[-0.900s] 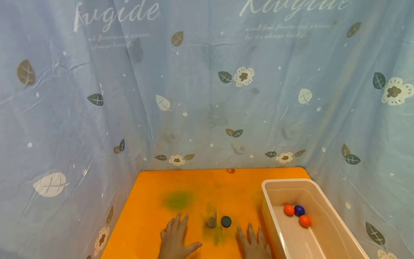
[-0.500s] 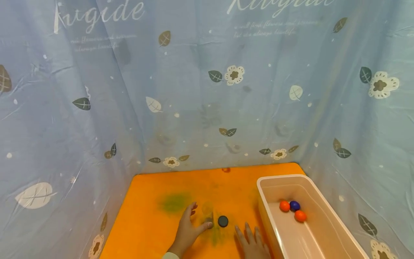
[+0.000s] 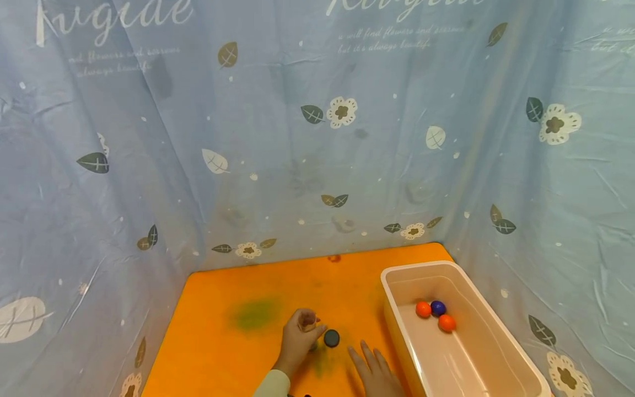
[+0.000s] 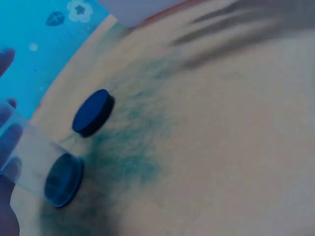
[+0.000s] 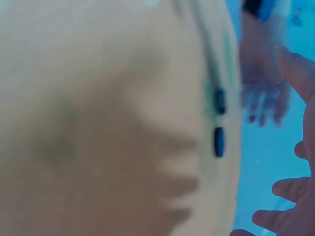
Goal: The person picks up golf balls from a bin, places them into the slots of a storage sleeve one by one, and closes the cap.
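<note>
My left hand [image 3: 296, 341] curls round a clear plastic cylinder with a dark base [image 4: 64, 179]. Its fingers show through the clear wall [image 4: 32, 147] in the left wrist view, while in the head view the hand hides most of it. The cylinder stands on the orange table. Just right of it lies a round black cap [image 3: 331, 338], apart from the hand. My right hand [image 3: 376, 372], fingers spread and holding nothing, is over the table between the cap and the bin. Part of it also appears at the right edge of the right wrist view.
A beige plastic bin [image 3: 397, 325] stands on the right of the orange table [image 3: 218, 353]. Inside are two orange balls [image 3: 447, 323] and a dark blue ball [image 3: 438, 308]. Green stains mark the table. A patterned blue curtain [image 3: 278, 165] surrounds it on the back and sides.
My left hand has moved right to the clear cylinder and its fingers have closed round it. The right hand stays spread beside the bin. The head view has turned slightly right.
</note>
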Demonstrator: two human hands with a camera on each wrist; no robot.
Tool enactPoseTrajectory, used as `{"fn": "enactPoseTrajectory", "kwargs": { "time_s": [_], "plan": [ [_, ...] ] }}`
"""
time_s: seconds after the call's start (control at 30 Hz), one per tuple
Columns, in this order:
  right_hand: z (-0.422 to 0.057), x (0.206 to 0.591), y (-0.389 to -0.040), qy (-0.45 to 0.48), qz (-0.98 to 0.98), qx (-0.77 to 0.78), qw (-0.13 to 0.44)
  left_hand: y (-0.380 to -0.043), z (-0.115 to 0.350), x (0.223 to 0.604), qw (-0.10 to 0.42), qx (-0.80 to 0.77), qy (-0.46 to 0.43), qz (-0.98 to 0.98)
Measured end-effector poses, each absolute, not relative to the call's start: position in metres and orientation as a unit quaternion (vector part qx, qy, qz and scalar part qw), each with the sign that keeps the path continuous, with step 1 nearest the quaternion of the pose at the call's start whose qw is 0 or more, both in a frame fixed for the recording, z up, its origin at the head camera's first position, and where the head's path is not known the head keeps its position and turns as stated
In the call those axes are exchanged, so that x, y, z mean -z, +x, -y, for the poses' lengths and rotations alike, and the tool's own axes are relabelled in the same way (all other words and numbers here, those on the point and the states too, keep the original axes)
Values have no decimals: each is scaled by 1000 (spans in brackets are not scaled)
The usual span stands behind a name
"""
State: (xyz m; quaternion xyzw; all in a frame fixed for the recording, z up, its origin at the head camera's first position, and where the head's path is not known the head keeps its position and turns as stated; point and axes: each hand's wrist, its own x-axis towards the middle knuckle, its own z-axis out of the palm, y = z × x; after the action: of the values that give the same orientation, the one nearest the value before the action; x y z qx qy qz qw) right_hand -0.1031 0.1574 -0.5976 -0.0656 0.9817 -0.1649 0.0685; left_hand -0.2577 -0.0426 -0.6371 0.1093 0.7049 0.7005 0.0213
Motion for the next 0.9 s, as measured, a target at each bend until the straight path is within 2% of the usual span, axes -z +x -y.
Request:
{"fn": "enactPoseTrajectory", "kwargs": {
  "time_s": [0.13,0.3,0.53,0.67,0.77,0.9],
  "plan": [
    [-148,579,-102,-63,-980,185,47,-255,41,636,29,-711,88,-697],
    [-144,561,-109,-79,-948,307,-1,-254,43,635,23,-697,81,-712],
    [-148,523,-120,-102,-881,460,-51,-251,51,621,-7,-653,119,-748],
    [-154,502,-127,-90,-851,514,-62,-242,54,607,-1,-650,136,-747],
    [-166,487,-135,-72,-837,538,-69,-235,54,597,1,-634,164,-756],
    [-191,467,-151,-68,-820,561,-92,-226,52,579,-22,-593,194,-781]
  ]
}}
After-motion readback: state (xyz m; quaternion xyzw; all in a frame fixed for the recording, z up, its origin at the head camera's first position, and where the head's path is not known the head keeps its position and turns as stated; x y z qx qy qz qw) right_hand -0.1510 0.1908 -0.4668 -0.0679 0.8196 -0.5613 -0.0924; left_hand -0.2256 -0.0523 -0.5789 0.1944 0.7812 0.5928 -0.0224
